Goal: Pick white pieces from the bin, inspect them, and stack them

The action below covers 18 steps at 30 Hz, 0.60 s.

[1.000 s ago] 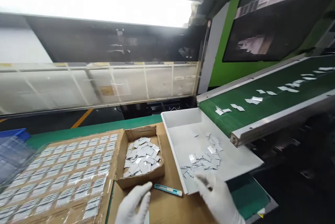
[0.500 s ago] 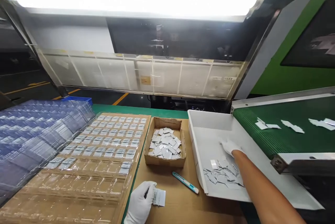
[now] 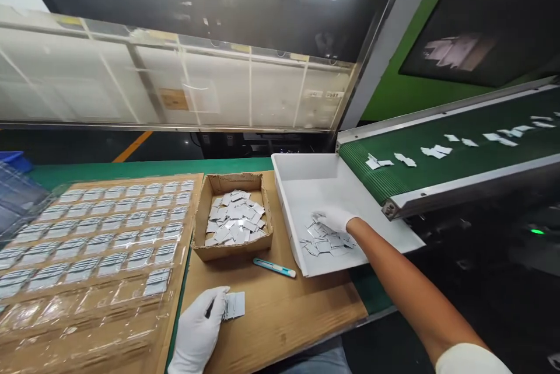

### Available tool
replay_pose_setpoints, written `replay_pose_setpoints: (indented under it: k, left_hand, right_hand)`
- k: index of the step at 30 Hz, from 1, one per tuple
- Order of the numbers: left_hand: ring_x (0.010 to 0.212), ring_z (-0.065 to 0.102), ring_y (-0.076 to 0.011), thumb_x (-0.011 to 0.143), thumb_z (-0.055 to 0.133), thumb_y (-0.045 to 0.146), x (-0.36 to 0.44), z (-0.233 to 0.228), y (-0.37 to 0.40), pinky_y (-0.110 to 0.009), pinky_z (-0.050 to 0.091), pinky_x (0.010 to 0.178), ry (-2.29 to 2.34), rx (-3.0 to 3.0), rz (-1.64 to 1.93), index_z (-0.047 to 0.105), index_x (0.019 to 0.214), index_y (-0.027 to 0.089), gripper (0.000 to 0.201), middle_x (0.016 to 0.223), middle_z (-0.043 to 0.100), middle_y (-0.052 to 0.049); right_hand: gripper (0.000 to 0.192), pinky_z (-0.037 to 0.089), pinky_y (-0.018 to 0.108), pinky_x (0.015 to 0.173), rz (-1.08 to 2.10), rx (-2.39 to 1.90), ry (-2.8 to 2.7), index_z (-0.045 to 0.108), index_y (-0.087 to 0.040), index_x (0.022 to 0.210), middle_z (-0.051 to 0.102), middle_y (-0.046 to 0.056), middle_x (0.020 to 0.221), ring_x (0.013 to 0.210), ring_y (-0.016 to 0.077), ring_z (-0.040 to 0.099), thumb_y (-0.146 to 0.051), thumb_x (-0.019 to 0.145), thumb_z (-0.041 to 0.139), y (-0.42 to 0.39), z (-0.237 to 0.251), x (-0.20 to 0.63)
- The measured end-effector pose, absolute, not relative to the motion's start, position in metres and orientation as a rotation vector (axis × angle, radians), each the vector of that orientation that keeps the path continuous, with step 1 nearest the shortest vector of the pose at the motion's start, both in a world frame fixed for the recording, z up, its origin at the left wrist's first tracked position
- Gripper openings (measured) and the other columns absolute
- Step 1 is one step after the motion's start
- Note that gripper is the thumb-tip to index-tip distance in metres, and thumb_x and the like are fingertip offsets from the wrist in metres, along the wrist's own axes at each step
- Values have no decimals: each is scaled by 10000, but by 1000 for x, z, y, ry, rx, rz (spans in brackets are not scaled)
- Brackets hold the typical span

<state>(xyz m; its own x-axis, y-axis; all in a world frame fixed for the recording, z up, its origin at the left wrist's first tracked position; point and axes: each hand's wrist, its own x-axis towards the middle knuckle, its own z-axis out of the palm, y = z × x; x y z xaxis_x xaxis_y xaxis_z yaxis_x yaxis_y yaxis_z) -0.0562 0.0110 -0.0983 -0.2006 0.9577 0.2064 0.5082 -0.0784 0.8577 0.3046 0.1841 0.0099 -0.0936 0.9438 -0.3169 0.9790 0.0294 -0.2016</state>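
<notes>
My left hand (image 3: 198,327), in a white glove, is closed on a small stack of thin grey-white rectangular pieces (image 3: 235,305), held over the cardboard-covered bench. My right hand (image 3: 336,219), also gloved, is inside the white tray (image 3: 301,167), at the upper edge of a loose heap of similar pieces (image 3: 326,243). Its fingertips blend into the heap, so I cannot tell whether they grip a piece. Between the hands stands a cardboard box (image 3: 231,252) of loose white pieces (image 3: 236,219). A light-blue cutter knife (image 3: 275,268) lies in front of it.
On the left, a clear plastic blister tray (image 3: 87,304) holds rows of stacked pieces. Stacked clear trays (image 3: 17,199) and a blue bin (image 3: 15,161) stand at the far left. A green conveyor belt (image 3: 464,155) carrying scattered pieces ends above the white tray on the right.
The view has swung to the right, showing more of the conveyor. My right hand has moved closer onto the heap in the white tray. My left hand still holds its stack.
</notes>
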Motion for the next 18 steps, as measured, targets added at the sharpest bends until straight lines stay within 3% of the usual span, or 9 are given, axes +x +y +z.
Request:
replay_pose_setpoints:
  k: [4, 7, 10, 18]
  left_hand:
    - [540, 651, -180, 859, 491, 560, -55, -105, 9, -278, 568, 542, 1649, 1447, 1272, 713, 1026, 186, 466, 679, 721, -31]
    - [499, 613, -144, 892, 459, 516, -52, -108, 10, -277, 566, 526, 1640, 1333, 1368, 582, 1239, 160, 512, 781, 712, -36]
    - [591, 665, -165, 845, 525, 475, -52, -109, 13, -318, 598, 619, 1704, 1322, 1409, 550, 1271, 178, 520, 908, 726, -59]
    - [753, 722, -215, 801, 571, 473, -55, -113, 15, -339, 612, 707, 1750, 1363, 1353, 576, 1246, 203, 520, 878, 746, -40]
  right_hand:
    - [254, 535, 425, 882, -577, 2050, 2079, 621, -170, 1156, 629, 82, 1204, 1027, 218, 633, -313, 949, 587, 178, 14, 297]
    - [240, 548, 401, 847, -608, 2041, 1987, 634, -163, 1122, 650, 69, 1149, 977, 209, 648, -319, 942, 598, 172, 8, 282]
    - [237, 550, 393, 842, -631, 2074, 1920, 631, -168, 1128, 647, 74, 1152, 974, 203, 649, -315, 946, 594, 168, 3, 269]
    - [277, 558, 390, 825, -697, 2268, 2032, 615, -170, 1173, 630, 65, 1186, 982, 224, 645, -331, 951, 581, 157, -1, 263]
